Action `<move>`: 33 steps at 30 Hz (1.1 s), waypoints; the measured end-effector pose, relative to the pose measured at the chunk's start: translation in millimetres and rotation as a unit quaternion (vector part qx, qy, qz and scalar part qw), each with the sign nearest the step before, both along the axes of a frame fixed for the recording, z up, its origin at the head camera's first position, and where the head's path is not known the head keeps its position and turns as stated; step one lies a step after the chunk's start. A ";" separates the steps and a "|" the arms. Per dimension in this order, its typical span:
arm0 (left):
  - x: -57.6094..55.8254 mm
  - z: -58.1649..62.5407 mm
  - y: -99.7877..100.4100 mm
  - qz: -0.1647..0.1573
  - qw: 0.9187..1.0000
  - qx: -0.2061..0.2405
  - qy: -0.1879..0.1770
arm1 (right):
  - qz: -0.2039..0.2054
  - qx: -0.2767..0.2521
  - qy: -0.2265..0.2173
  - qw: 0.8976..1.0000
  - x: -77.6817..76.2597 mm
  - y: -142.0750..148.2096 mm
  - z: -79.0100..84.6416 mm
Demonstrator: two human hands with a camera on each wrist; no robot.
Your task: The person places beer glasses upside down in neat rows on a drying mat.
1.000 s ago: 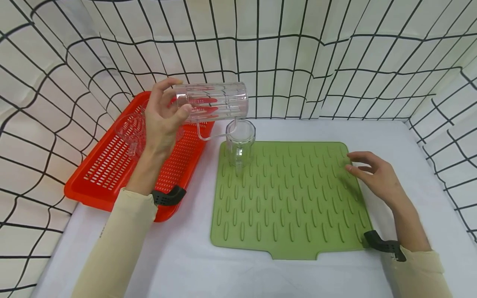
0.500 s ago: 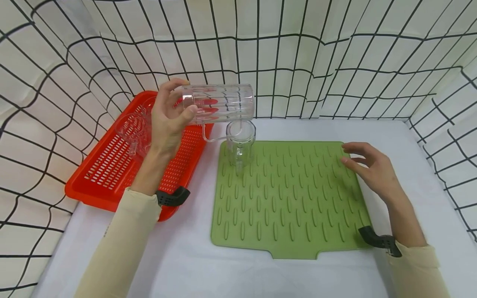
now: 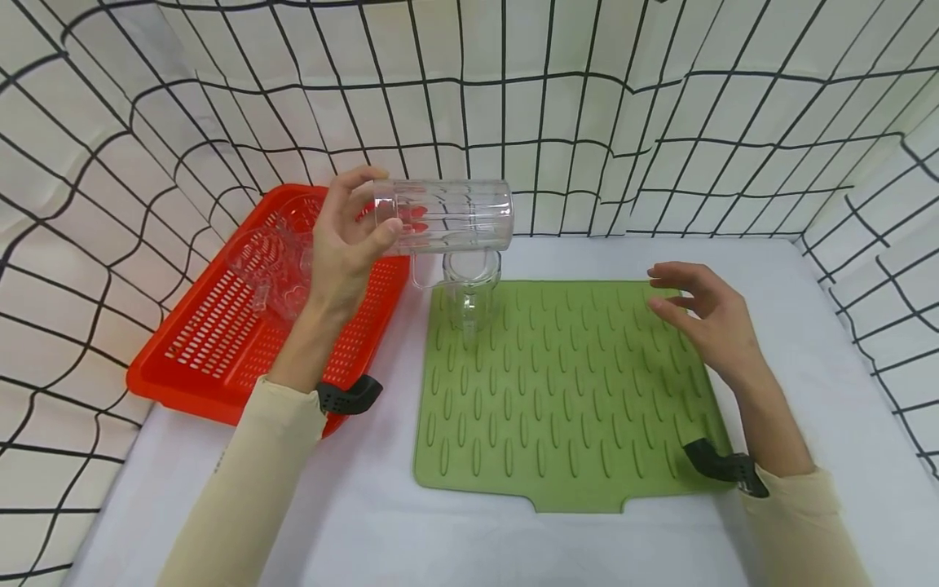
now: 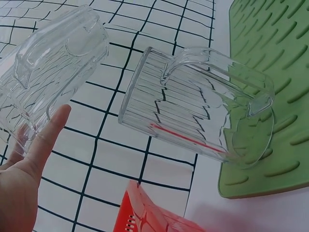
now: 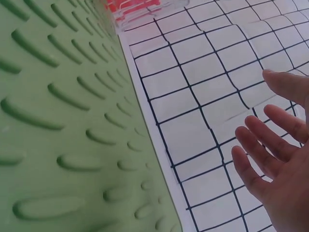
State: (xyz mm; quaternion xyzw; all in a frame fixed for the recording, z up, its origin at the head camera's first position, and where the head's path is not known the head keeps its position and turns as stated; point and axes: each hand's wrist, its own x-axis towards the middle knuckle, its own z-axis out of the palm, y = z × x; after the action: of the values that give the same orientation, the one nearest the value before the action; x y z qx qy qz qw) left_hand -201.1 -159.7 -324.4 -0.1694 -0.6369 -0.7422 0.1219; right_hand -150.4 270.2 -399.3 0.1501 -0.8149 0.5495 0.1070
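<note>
My left hand (image 3: 345, 244) grips a tall clear mug (image 3: 455, 214) by one end, with thumb and fingers on either side. This mug lies sideways in the air, its handle hanging below, and overlaps the top of a second clear mug (image 3: 471, 306). That second one stands on the back left corner of a green ridged mat (image 3: 572, 391); the left wrist view shows the held mug (image 4: 53, 58) apart from the standing mug (image 4: 193, 101). Above the mat's back right corner hovers my right hand (image 3: 707, 322), fingers loosely bent, nothing between them.
A red perforated basket (image 3: 172, 399) sits left of the mat, partly behind my left forearm, with more clear glassware (image 3: 267, 265) inside. White cloth with a black grid (image 3: 557, 106) rises behind and along both sides of the white table (image 3: 440, 538).
My left hand has carried the mug to the right and slightly lower, further over the standing mug. My right hand has moved left and away from me, over the mat's corner.
</note>
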 end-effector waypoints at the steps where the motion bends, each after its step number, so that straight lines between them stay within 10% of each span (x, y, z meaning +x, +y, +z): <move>1: 0.1 -0.5 0.4 -0.001 1.000 0.000 0.000 | 0.002 -0.004 0.002 1.000 -0.4 -2.1 0.8; 33: 3.9 -3.6 28.9 -0.041 0.999 0.004 -0.008 | 0.086 -0.112 0.026 0.990 -9.9 -60.8 28.6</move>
State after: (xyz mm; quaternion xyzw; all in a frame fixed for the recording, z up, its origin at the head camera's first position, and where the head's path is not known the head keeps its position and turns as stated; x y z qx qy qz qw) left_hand -197.2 -130.8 -328.1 -0.1894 -0.6271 -0.7506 0.0868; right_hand -160.3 209.5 -370.7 0.2209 -0.7294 0.6402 0.0967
